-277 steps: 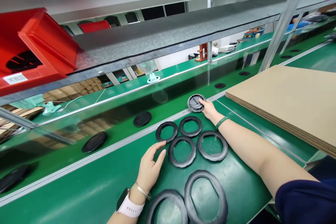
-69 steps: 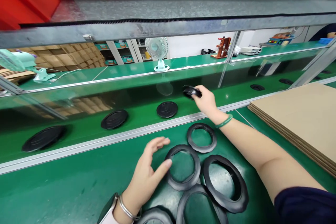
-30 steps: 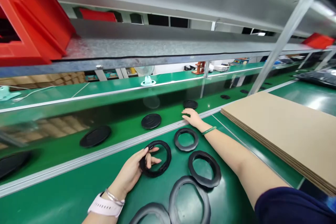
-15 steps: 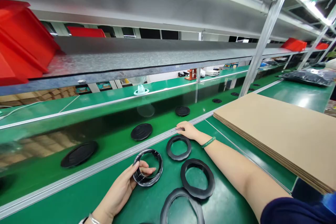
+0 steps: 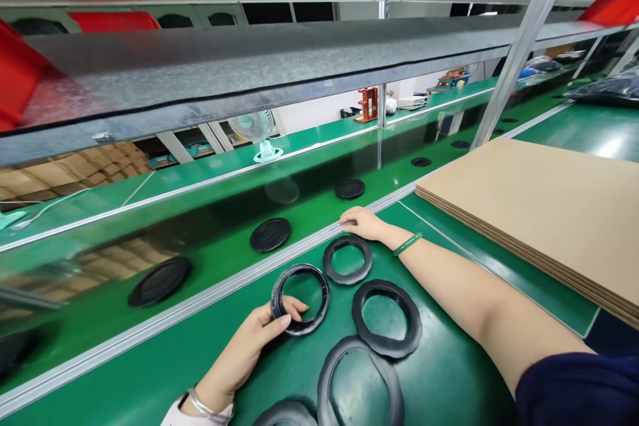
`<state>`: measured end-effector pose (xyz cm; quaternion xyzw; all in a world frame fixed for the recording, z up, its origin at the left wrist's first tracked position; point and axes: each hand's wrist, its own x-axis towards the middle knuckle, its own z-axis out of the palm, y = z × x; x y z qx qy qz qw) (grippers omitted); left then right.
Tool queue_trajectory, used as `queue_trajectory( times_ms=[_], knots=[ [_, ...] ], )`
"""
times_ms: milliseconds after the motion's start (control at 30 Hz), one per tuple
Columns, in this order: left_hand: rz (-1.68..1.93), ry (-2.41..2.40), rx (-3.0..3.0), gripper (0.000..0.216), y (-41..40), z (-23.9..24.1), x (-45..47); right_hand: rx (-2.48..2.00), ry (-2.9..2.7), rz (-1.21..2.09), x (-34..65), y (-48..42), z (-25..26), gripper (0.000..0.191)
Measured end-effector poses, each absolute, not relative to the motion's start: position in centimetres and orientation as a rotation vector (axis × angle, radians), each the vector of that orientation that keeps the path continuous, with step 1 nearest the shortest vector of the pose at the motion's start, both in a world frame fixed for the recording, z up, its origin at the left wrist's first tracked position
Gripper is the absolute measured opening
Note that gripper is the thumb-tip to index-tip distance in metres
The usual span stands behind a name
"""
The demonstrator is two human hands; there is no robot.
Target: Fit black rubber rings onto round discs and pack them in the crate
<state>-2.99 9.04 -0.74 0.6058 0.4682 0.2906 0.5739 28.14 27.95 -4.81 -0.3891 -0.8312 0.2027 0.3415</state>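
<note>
My left hand (image 5: 249,339) grips a black ring (image 5: 323,299) at its left side, with the thumb outside and fingers through the opening. The ring is tilted just above the green bench. My right hand (image 5: 364,223) rests on the metal rail (image 5: 299,239) along the conveyor, its fingers loosely bent over the edge; nothing shows in them. Between my arms lie more black rings: one (image 5: 328,267) near my right hand, a thicker one (image 5: 414,326) below it, and a larger one (image 5: 324,383) that touches the thicker one. Another ring (image 5: 284,413) is cut off at the bottom edge.
Black discs (image 5: 270,235) lie spaced along the green conveyor belt (image 5: 214,249). A stack of brown cardboard sheets (image 5: 539,193) sits at the right. A metal shelf (image 5: 249,70) crosses above the belt, with a slanting post (image 5: 524,46) and red bins (image 5: 612,8).
The view has tipped down and shifted a little. My left hand has moved the held ring slightly right, and its thumb now lies lower on the rim. My right hand stays at the rail.
</note>
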Motion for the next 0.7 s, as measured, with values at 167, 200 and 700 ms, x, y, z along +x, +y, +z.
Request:
queue_trajectory(
  times_ms=[167, 200, 700],
  knots=[
    [0.664, 1.166, 1.387, 0.026, 8.9, -0.8, -2.8, -1.025, -2.169, 0.49, 28.2, 27.9, -4.8, 0.018],
    [0.679, 1.169, 1.347, 0.027, 8.9, -1.0, -2.8, -1.027, -2.173, 0.485, 28.2, 27.9, -4.9, 0.019],
    [0.745, 1.118, 1.311, 0.024, 8.9, -0.7, -2.6, -1.037, -2.175, 0.488, 28.4, 28.6, -5.5, 0.02]
  ],
)
